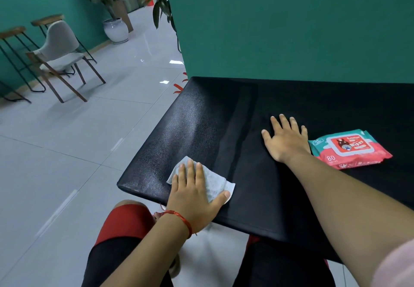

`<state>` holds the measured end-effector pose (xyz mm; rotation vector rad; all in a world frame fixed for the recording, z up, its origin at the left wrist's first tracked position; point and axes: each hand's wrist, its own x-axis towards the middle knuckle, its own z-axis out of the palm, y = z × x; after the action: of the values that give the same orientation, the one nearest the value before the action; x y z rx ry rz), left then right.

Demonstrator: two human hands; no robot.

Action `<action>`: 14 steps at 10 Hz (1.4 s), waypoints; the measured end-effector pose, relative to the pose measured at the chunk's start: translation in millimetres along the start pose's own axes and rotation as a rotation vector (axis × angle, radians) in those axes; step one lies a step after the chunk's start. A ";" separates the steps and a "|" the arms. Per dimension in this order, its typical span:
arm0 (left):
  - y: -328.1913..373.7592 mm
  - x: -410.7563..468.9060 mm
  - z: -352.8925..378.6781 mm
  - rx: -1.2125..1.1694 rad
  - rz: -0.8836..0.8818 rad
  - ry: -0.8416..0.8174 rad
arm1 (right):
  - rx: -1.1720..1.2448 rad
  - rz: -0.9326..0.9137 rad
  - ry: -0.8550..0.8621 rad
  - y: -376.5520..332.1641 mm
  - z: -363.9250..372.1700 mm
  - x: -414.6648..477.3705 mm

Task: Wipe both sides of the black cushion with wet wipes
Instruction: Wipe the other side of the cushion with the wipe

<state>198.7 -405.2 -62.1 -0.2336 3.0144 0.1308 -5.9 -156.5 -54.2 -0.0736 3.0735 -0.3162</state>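
In the upper left of the frame, a grey upholstered chair [59,47] on angled wooden legs stands on glossy pale floor tiles [67,143], with wide bare floor between it and the cushion. A white ceramic plant pot [116,30] sits further back. Filling the centre and right is the black cushion [224,118], a flat rectangular pad with a pebbled, leather-like sheen and rounded left corners, its far edge against a teal wall [291,24]. Near its lower left corner, the left hand [195,197], a red string bracelet [181,218] at its wrist, presses a crumpled white wet wipe [214,182] flat with straight, spread fingers. The right hand [284,138] rests palm-down, fingers straight, mid-cushion. Just right of it lies a soft red-and-teal wet wipes pack [349,149].
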 end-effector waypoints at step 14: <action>70.9 -34.5 15.7 -0.041 -0.020 0.053 | 0.008 -0.007 0.009 2.4 1.6 1.2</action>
<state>223.1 -328.8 -68.0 -0.2755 3.0633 0.1877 -7.1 -154.6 -56.4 -0.0822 3.0815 -0.3293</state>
